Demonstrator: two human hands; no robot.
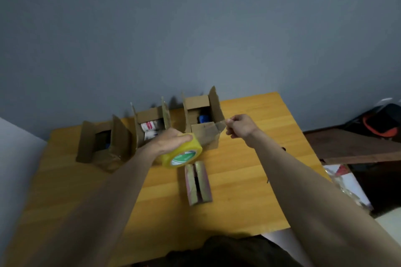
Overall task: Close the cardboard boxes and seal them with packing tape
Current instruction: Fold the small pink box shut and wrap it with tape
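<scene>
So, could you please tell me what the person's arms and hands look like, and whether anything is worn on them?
Both forearms are bare right up to the bottom edge of the picture, with no sleeves in view. The left hand and the right hand are ungloved, and no watch, ring or bracelet shows on either wrist, though the picture is somewhat blurred.

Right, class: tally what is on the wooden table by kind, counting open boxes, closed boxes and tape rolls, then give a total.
Open cardboard boxes: 3, left, middle, right
Closed small box: 1
Tape roll: 1, gripped by the left hand; the right hand pinches its pulled-out strip
Total: 5
</scene>
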